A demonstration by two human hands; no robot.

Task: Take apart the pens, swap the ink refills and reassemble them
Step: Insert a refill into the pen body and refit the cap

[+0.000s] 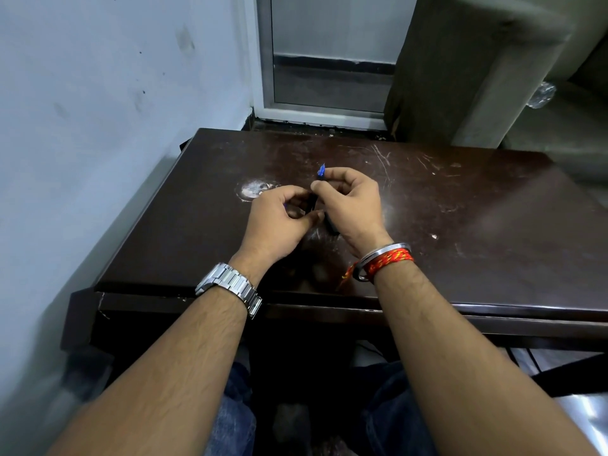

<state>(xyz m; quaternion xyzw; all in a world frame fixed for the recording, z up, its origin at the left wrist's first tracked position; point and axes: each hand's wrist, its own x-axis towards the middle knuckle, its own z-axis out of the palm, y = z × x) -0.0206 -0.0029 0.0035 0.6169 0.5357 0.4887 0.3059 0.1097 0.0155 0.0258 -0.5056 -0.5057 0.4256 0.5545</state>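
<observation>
Hands meet above the middle of the table [460, 199], nearer its far edge than its near one. From the head camera, the right hand [353, 209] pinches a dark pen [324, 205] between thumb and forefinger; a blue tip sticks up past the fingers toward the far edge, and the dark lower end shows below the palm. The left hand [279, 222] is curled close against it, fingertips touching or almost touching the barrel; whether it actually grips the pen or a loose part is hidden by the fingers. No second pen shows on the table.

My guess is that a barrel is being unscrewed or screwed together; which one cannot be told. The next move calls for a firm hold by the right hand while the left twists, keeping small parts from dropping.
</observation>
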